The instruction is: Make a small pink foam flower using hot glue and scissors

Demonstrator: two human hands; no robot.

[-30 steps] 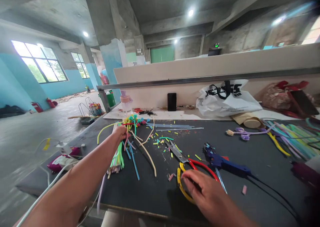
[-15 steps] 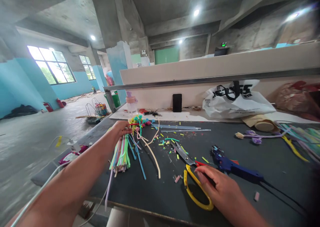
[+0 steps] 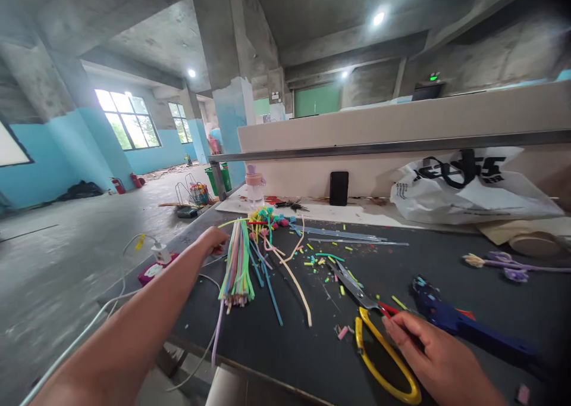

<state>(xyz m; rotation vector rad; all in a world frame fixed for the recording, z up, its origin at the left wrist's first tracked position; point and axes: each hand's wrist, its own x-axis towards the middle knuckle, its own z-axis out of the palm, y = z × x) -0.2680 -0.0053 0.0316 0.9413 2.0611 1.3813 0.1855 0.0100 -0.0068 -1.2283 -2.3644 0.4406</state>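
Observation:
My left hand point(image 3: 213, 241) is just left of a bundle of pastel pipe cleaners point(image 3: 238, 263), with its fingers curled in. What they hold, if anything, is hidden. A thin yellow-green stem point(image 3: 234, 221) crosses above the bundle. Beyond it lie colourful twisted pipe-cleaner heads point(image 3: 267, 216). My right hand point(image 3: 430, 346) is closed at the handles of yellow-handled scissors point(image 3: 359, 334), partly covering them. Their blades are slightly apart and point away over the table. A thin red piece point(image 3: 392, 306) shows by the right fingertips.
Loose blue and cream pipe cleaners point(image 3: 297, 290) and small cut bits point(image 3: 319, 262) lie mid-table. A blue glue gun point(image 3: 464, 322) rests at right. Behind stand a bottle point(image 3: 255, 187), a black phone point(image 3: 339, 188) and a white bag point(image 3: 468, 186). A white cable point(image 3: 129, 296) runs at left.
My left hand has drawn back from the coloured heads to the left side of the bundle. The right hand stays by the scissors. The view has turned left.

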